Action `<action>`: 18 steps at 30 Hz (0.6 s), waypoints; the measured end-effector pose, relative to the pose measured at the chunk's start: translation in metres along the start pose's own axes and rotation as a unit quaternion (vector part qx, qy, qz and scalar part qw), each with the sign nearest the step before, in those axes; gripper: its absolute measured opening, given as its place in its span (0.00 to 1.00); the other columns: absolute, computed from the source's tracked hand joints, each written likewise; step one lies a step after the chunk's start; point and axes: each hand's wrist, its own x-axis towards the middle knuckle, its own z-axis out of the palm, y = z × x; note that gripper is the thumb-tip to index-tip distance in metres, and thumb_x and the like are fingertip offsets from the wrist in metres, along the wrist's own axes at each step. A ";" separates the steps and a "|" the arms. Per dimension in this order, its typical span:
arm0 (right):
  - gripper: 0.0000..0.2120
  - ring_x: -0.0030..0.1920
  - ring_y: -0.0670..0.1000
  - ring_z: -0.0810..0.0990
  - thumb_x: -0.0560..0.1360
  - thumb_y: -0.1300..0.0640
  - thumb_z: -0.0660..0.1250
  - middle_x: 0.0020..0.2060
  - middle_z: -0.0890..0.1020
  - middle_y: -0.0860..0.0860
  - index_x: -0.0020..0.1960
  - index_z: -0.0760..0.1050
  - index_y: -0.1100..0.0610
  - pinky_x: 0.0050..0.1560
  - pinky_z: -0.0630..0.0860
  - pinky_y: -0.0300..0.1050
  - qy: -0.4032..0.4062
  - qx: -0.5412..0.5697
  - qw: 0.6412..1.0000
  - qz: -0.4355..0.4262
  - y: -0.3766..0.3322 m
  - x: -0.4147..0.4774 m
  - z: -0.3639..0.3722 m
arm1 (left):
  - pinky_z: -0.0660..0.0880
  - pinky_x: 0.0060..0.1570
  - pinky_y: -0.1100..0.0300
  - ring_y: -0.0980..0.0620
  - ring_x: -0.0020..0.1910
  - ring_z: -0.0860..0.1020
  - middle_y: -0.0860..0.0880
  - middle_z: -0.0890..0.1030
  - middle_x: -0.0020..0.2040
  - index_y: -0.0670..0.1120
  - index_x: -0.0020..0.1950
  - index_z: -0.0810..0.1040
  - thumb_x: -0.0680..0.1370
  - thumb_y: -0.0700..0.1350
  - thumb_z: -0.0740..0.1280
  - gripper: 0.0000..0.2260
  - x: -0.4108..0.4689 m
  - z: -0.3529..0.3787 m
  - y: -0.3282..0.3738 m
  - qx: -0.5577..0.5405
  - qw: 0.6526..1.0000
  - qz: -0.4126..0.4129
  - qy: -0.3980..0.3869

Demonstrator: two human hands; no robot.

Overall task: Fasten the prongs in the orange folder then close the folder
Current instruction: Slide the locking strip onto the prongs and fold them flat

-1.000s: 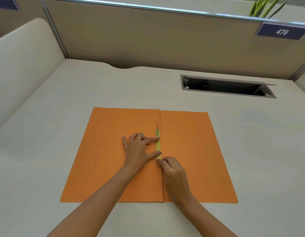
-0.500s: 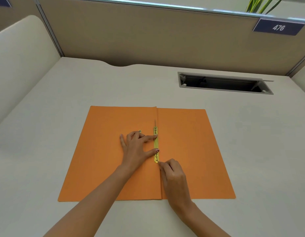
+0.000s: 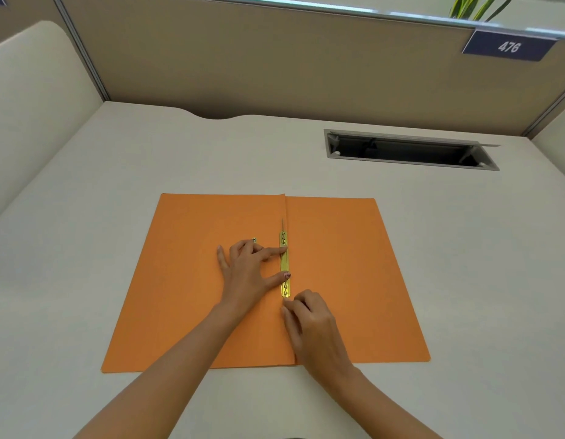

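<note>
An orange folder (image 3: 347,264) lies open and flat on the desk. A gold metal prong fastener (image 3: 284,264) runs along its centre fold, and one thin prong sticks up at its far end. My left hand (image 3: 248,270) rests flat on the left leaf, with index finger and thumb pressing the bar. My right hand (image 3: 313,324) sits just below the fastener's near end, fingers curled and fingertips pinched at the end of the bar. Whatever it pinches is hidden by the fingers.
A beige desk (image 3: 465,248) is enclosed by cubicle walls behind and to the left. A grey cable slot (image 3: 408,150) is recessed at the back right. A dark nameplate reading 476 (image 3: 509,45) hangs on the partition, with plant leaves above it.
My right hand has slipped slightly toward me, uncovering the near end of the fastener. My left hand keeps pressing the bar. The camera has tilted a little.
</note>
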 end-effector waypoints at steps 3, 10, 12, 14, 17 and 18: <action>0.04 0.38 0.48 0.75 0.75 0.62 0.68 0.39 0.77 0.51 0.42 0.78 0.61 0.40 0.71 0.37 0.007 0.057 0.997 0.046 0.005 0.009 -0.001 | 0.40 0.72 0.37 0.52 0.67 0.63 0.57 0.72 0.49 0.68 0.62 0.73 0.67 0.64 0.69 0.23 -0.001 0.000 0.001 0.001 1.000 0.001 -0.002; 0.12 0.45 0.42 0.76 0.75 0.66 0.67 0.49 0.79 0.51 0.57 0.78 0.58 0.48 0.70 0.24 0.052 0.139 0.982 0.112 0.021 0.044 0.000 | 0.40 0.72 0.37 0.53 0.66 0.63 0.58 0.73 0.48 0.66 0.59 0.75 0.67 0.64 0.70 0.21 0.000 -0.001 -0.001 -0.017 1.000 -0.003 0.001; 0.16 0.51 0.48 0.77 0.75 0.67 0.65 0.53 0.78 0.52 0.61 0.77 0.58 0.54 0.72 0.31 0.032 0.138 0.984 0.109 0.027 0.056 0.001 | 0.39 0.72 0.38 0.53 0.67 0.63 0.58 0.73 0.47 0.65 0.58 0.76 0.66 0.64 0.70 0.20 0.000 -0.001 0.000 -0.029 1.000 -0.006 0.003; 0.18 0.56 0.51 0.74 0.75 0.67 0.65 0.57 0.77 0.52 0.64 0.76 0.57 0.59 0.71 0.39 0.006 0.121 0.987 0.101 0.033 0.068 0.002 | 0.39 0.72 0.38 0.52 0.67 0.63 0.59 0.73 0.47 0.64 0.57 0.77 0.66 0.63 0.71 0.20 0.001 -0.002 0.000 -0.032 0.999 -0.008 0.003; 0.19 0.62 0.51 0.70 0.76 0.65 0.65 0.62 0.75 0.51 0.66 0.75 0.57 0.61 0.64 0.34 -0.036 0.102 0.991 0.085 0.040 0.084 0.005 | 0.39 0.72 0.38 0.51 0.68 0.63 0.59 0.73 0.48 0.64 0.57 0.77 0.66 0.63 0.71 0.20 0.001 -0.002 0.000 -0.029 0.999 -0.011 -0.001; 0.18 0.62 0.51 0.69 0.76 0.64 0.66 0.62 0.75 0.52 0.66 0.75 0.57 0.61 0.63 0.34 -0.047 0.101 0.991 0.080 0.042 0.089 0.005 | 0.39 0.72 0.38 0.51 0.68 0.63 0.59 0.73 0.48 0.64 0.57 0.77 0.66 0.63 0.71 0.20 0.001 -0.003 0.000 -0.030 0.999 -0.012 -0.003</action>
